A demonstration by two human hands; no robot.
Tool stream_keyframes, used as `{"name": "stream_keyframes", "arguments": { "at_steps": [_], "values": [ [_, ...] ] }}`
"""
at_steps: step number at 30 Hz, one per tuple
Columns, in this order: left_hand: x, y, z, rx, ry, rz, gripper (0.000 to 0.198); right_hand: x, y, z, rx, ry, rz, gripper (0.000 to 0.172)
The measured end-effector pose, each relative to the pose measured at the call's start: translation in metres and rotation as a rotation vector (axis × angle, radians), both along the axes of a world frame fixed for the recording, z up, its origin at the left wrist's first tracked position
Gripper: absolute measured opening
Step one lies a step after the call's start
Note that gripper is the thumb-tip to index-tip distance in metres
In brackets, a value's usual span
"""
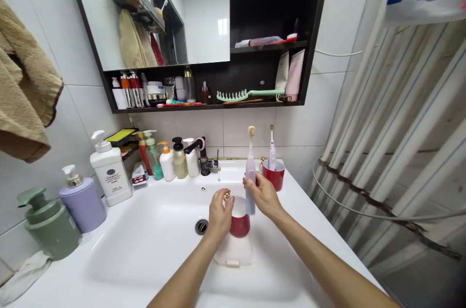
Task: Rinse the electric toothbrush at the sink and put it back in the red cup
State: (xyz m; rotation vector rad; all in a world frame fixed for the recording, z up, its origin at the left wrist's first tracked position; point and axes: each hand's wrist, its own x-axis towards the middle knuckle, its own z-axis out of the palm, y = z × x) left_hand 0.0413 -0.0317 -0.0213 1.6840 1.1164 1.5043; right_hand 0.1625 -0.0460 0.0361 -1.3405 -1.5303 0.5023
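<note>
My right hand [265,194] is closed round a pale lilac electric toothbrush [250,167], held upright with its yellow-and-white brush head at the top. The lower end of the toothbrush is beside the rim of a red cup [240,226] with a white inside. My left hand [220,213] grips this cup at its left side, where a bit of gold handle shows by the fingers. Below the cup, a whitish translucent case [234,252] lies in the white sink [145,245]. A second red cup [273,176] on the back right rim holds another electric toothbrush [272,150].
A black faucet [206,160] rises behind the basin. Several pump bottles line the left and back rim, including a purple bottle [84,203] and a green one [53,225]. A dark cabinet [267,72] with a mirror hangs above. White pipes [364,128] run along the right.
</note>
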Motion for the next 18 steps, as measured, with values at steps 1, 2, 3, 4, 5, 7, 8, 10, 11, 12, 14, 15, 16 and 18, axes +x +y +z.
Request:
{"name": "stream_keyframes", "arguments": {
  "at_steps": [1, 2, 3, 4, 5, 7, 8, 10, 11, 12, 14, 15, 16, 18],
  "values": [
    [0.001, 0.001, 0.008, -0.077, -0.136, -0.031, 0.022, -0.001, -0.008, -0.001, -0.016, -0.002, 0.035, 0.025],
    [0.002, 0.001, 0.015, -0.159, -0.274, -0.087, 0.024, -0.003, -0.016, -0.005, -0.041, 0.0, 0.072, 0.024],
    [0.004, 0.002, 0.02, -0.24, -0.401, -0.16, 0.027, -0.005, -0.024, -0.011, -0.076, 0.01, 0.115, 0.024],
    [0.005, 0.002, 0.024, -0.315, -0.506, -0.236, 0.028, -0.008, -0.031, -0.017, -0.134, 0.041, 0.163, 0.023],
    [0.006, 0.001, 0.026, -0.381, -0.588, -0.302, 0.028, -0.01, -0.036, -0.024, -0.192, 0.075, 0.201, 0.023],
    [0.006, 0.002, 0.024, -0.473, -0.695, -0.369, 0.024, -0.014, -0.043, -0.035, -0.318, 0.156, 0.279, 0.022],
    [0.005, 0.002, 0.021, -0.497, -0.739, -0.365, 0.021, -0.015, -0.044, -0.039, -0.397, 0.205, 0.328, 0.021],
    [0.002, 0.005, 0.016, -0.514, -0.822, -0.322, 0.015, -0.016, -0.045, -0.042, -0.57, 0.304, 0.449, 0.021],
    [0.0, 0.007, 0.013, -0.517, -0.852, -0.298, 0.013, -0.017, -0.044, -0.043, -0.643, 0.338, 0.499, 0.022],
    [-0.002, 0.009, 0.012, -0.522, -0.87, -0.276, 0.011, -0.017, -0.044, -0.043, -0.689, 0.346, 0.522, 0.023],
    [-0.004, 0.012, 0.012, -0.535, -0.882, -0.241, 0.009, -0.019, -0.042, -0.044, -0.663, 0.275, 0.478, 0.02],
    [-0.004, 0.013, 0.013, -0.539, -0.885, -0.225, 0.008, -0.02, -0.041, -0.046, -0.605, 0.215, 0.427, 0.018],
    [-0.004, 0.013, 0.013, -0.539, -0.885, -0.211, 0.008, -0.021, -0.04, -0.047, -0.541, 0.158, 0.375, 0.016],
    [-0.003, 0.014, 0.015, -0.537, -0.882, -0.188, 0.007, -0.023, -0.039, -0.05, -0.47, 0.104, 0.316, 0.013]
  ]
}}
